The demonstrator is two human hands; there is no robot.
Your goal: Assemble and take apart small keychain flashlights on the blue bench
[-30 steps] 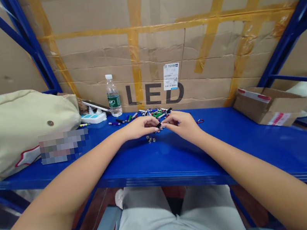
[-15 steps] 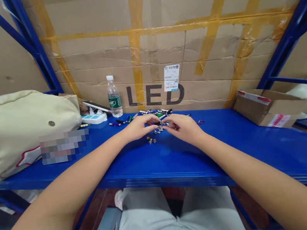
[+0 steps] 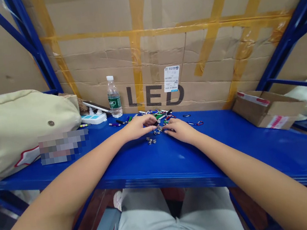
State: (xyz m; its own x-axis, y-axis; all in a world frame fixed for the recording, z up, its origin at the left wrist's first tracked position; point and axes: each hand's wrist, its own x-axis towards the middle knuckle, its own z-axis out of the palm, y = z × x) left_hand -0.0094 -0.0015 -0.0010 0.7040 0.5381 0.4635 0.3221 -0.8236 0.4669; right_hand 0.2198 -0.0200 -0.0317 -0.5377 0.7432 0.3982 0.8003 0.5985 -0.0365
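Note:
My left hand (image 3: 142, 126) rests low over the blue table, its thumb and fingers closed round a small dark piece that I cannot make out. Facing it, my right hand (image 3: 181, 129) has thumb and forefinger a little apart, with fingertips at a cluster of small silver metal pieces (image 3: 160, 129). A second small group of metal pieces (image 3: 151, 141) lies nearer me. Behind both hands is a loose heap of coloured pen-like sticks and clips (image 3: 157, 114). To the right lie a red and blue carabiner (image 3: 199, 123) and a dark one (image 3: 186, 115).
A water bottle (image 3: 114, 98) stands at the back beside a white power strip (image 3: 94, 118). A cream bag (image 3: 22, 125) fills the left end. On the right sits an open cardboard box (image 3: 267, 107). A large cardboard sheet (image 3: 97, 61) walls off the back.
My hands have moved apart from touching near the middle. The right one has lowered slightly to the metal pieces, uncovering more of the heap and the carabiners.

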